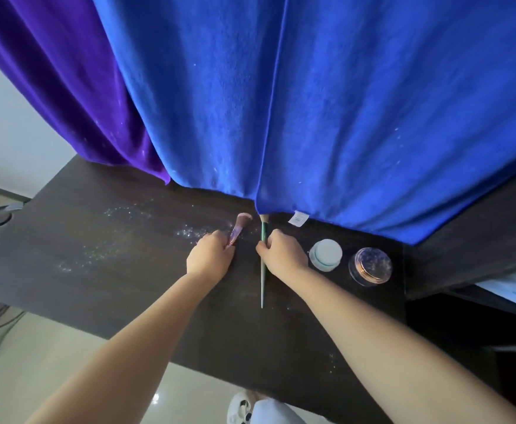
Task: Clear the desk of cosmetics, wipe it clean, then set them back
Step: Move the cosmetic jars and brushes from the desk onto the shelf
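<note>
- Head view: the green brush (pixel 262 264) lies on the desk (pixel 97 270), its long axis running near-to-far, bristle tip far under the hem of the blue cloth (pixel 342 117), thin tail pointing near.
- The right hand (pixel 282 254) is at the brush's right side, fingers curled and pinching the handle toward its far end; most of the handle trails free on the near side.
- The pink brush (pixel 239 229) lies just left, tilted, head far. The left hand (pixel 210 255) grips its near end.
- Each hand has its own brush; the hands are close together but apart.
- Right of the right hand stand a white jar (pixel 325 254) and, further right, a glitter jar (pixel 370 266), both upright and untouched.
- White powder (pixel 122 237) is scattered left of the brushes.
- Judgement: clearing is under way and wiping not yet begun. The cloth hem over the green tip may drag on lifting.
</note>
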A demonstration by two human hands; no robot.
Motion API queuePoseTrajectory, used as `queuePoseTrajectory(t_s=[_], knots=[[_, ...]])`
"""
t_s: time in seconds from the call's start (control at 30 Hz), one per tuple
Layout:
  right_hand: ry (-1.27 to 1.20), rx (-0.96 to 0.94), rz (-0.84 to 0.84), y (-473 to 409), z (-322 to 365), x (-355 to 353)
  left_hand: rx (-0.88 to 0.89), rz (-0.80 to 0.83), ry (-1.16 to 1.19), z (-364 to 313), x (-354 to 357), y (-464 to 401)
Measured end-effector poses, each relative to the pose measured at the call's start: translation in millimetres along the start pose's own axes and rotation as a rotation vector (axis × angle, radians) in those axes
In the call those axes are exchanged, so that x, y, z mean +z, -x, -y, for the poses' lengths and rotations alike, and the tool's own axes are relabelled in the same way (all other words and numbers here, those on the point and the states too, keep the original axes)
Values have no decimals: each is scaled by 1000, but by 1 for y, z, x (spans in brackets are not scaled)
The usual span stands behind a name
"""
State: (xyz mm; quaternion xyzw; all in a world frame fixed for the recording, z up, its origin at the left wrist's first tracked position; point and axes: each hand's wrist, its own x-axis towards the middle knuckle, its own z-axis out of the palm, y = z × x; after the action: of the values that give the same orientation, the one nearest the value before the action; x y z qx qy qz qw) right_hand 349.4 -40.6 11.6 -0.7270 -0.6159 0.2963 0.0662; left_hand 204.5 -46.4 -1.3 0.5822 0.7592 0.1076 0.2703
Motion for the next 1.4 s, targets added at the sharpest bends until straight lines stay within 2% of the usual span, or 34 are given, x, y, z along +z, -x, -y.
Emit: queuePoseTrajectory(t_s=[0.1, 0.2, 0.37, 0.43, 0.57, 0.63, 0.73, 0.83, 0.97, 1.1, 1.27, 1.33, 1.4], knots=[[-98, -120, -78, 28, -12, -37, 127, -79, 181, -25, -13, 24], [-218, -254, -225, 70, -35, -88, 285, -154, 411, -67, -30, 63], [-350, -394, -505, 154, -97, -182, 566, -164, 692, -170, -45, 143], [-372, -414, -628, 186, -124, -218, 708, -163, 761, -217, -47, 179], [-371, -379, -803, 228, -179, -286, 943, -126, 754, -297, -34, 232], [-348, -343, -850, 232, -201, -314, 1005, -110, 684, -328, -23, 244], [-328, -297, -813, 220, -219, -344, 1008, -242, 397, -371, -12, 249], [-152, -268, -731, 198, -215, -362, 865, -390, -45, -406, -11, 246], [15, -161, -566, 167, -200, -372, 681, -317, -390, -431, -14, 240], [72, -77, -524, 152, -196, -366, 635, -272, -557, -442, -12, 238], [85, -129, -597, 154, -202, -363, 589, -256, -623, -448, -8, 238], [33, -181, -621, 158, -209, -365, 603, -307, -644, -444, -10, 244], [-25, -240, -709, 170, -219, -366, 735, -479, -642, -427, -13, 254]])
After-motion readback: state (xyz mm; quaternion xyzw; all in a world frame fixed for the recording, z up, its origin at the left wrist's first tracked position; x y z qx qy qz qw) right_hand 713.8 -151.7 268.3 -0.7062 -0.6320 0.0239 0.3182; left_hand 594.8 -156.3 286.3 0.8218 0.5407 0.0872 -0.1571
